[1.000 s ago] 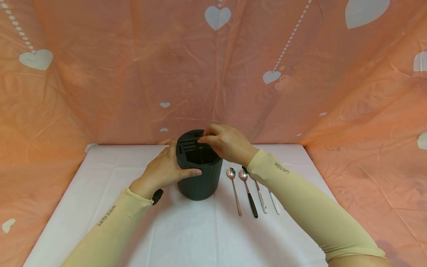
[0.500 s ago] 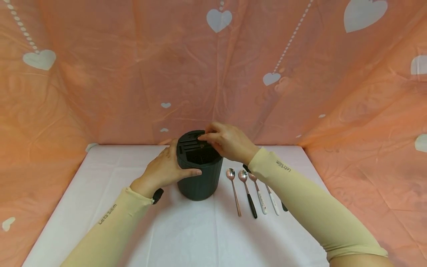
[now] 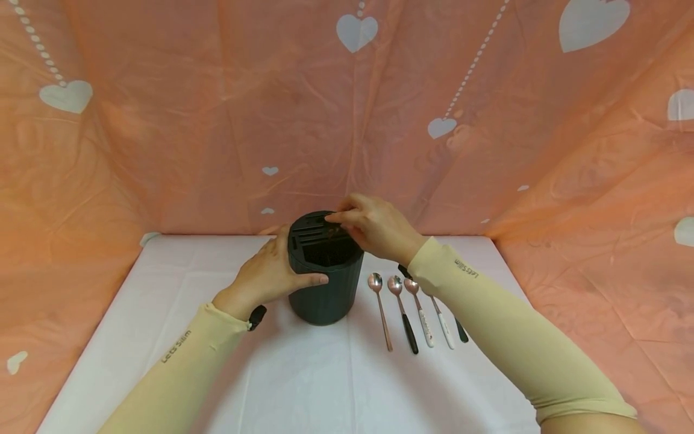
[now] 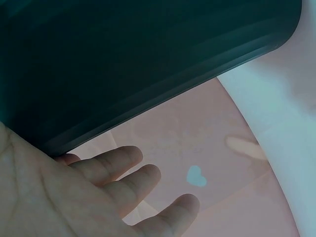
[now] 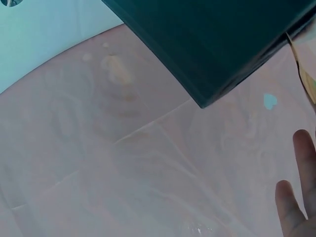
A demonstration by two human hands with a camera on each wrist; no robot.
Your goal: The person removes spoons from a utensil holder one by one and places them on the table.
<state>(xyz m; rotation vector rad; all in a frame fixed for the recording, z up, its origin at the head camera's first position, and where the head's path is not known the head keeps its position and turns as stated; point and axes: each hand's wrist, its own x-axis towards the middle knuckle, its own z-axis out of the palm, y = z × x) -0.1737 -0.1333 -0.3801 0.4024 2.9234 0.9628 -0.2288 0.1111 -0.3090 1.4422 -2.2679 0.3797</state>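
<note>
A dark green ribbed utensil holder (image 3: 325, 298) stands on the white-covered table, its top split into a wide opening and narrow slots. My left hand (image 3: 262, 274) holds its left side, thumb across the front; in the left wrist view several fingers (image 4: 113, 165) extend past the wall. Over the holder's back right rim, my right hand (image 3: 376, 226) pinches a spoon (image 5: 307, 81), mostly hidden in the head view. The right wrist view shows its thin end meeting the rim. Two fingertips of that hand (image 5: 296, 202) point free of the holder.
Right of the holder lies a row of spoons: a plain copper-coloured one (image 3: 382, 313), one with a black handle (image 3: 409, 331), two with white handles (image 3: 425, 328), and a dark handle (image 3: 461, 331) partly under the right sleeve (image 3: 488, 325). An orange heart-patterned curtain (image 3: 244, 120) hangs behind.
My right hand has risen slightly and shifted a little to the right at the holder's rim. Its sleeve now uncovers more of the right-hand spoons. The left hand and the holder stay put.
</note>
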